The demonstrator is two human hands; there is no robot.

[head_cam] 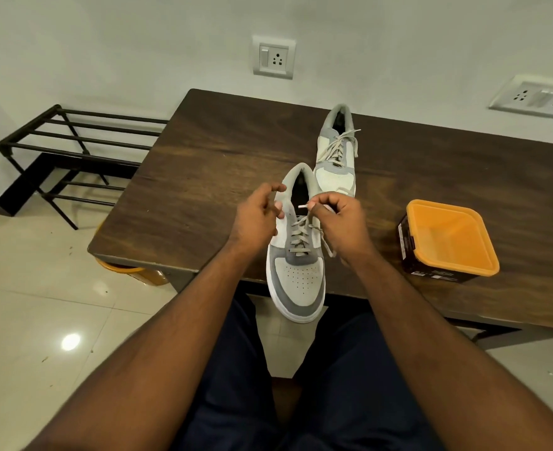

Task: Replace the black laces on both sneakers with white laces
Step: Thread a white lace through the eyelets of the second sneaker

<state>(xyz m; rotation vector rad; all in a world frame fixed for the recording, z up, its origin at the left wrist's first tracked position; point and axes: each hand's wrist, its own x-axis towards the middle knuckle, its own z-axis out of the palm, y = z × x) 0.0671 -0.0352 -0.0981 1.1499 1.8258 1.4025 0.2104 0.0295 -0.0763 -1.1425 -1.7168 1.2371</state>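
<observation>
Dark-trousered knees [301, 402] fill the bottom of the view, with both forearms reaching up toward twelve o'clock. Fingers of the right hand [342, 226] are curled and pinch the tip of the white lace [302, 206], its hard end pointing toward nine o'clock at the top eyelets. Fingers of the left hand [259, 218] curl around the collar edge of the near sneaker [296, 255], steadying it from its nine o'clock side. That sneaker's long axis runs six to twelve, toe overhanging the edge of the surface [187, 177] toward the person; pale lacing already crosses most of its eyelets. The next eyelet seems to lie just at nine o'clock of the pinched tip, so the right hand is the nearer one for the threading. Which eyelet remains open is hidden by the fingers. At one o'clock, well apart, the far sneaker [335, 157] lies laced in pale lace. An orange-rimmed tub [447, 239] sits at three o'clock. No black laces are visible.
</observation>
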